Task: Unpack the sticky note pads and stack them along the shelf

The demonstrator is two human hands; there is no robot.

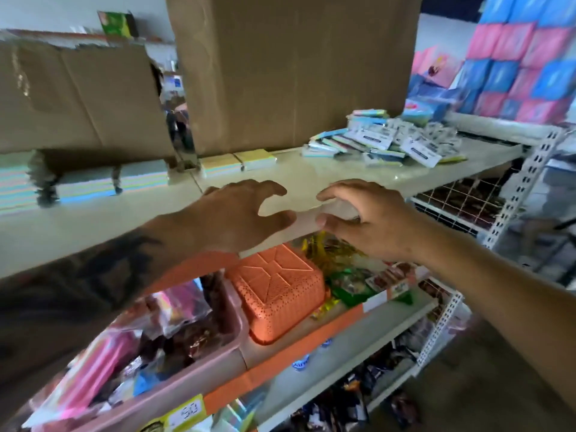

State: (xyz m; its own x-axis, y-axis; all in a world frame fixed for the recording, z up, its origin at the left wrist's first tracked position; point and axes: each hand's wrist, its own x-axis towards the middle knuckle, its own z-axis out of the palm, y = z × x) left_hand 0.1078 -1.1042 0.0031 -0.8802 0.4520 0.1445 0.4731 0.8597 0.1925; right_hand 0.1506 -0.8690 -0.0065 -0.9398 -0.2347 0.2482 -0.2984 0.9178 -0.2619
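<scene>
Pastel-striped sticky note pads (237,163) on shelf (93,226); wrapped pile (389,140) right

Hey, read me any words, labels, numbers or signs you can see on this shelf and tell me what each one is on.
Nothing reads clearly.
White labels on the packaged sticky note pads: dark print, too blurred to read.
Yellow price tag on the lower shelf edge: handwritten marks, illegible.
White tag on the middle shelf edge: no readable text.
Green package on top of the cardboard: blurred.
Cardboard box: no print visible.
</scene>
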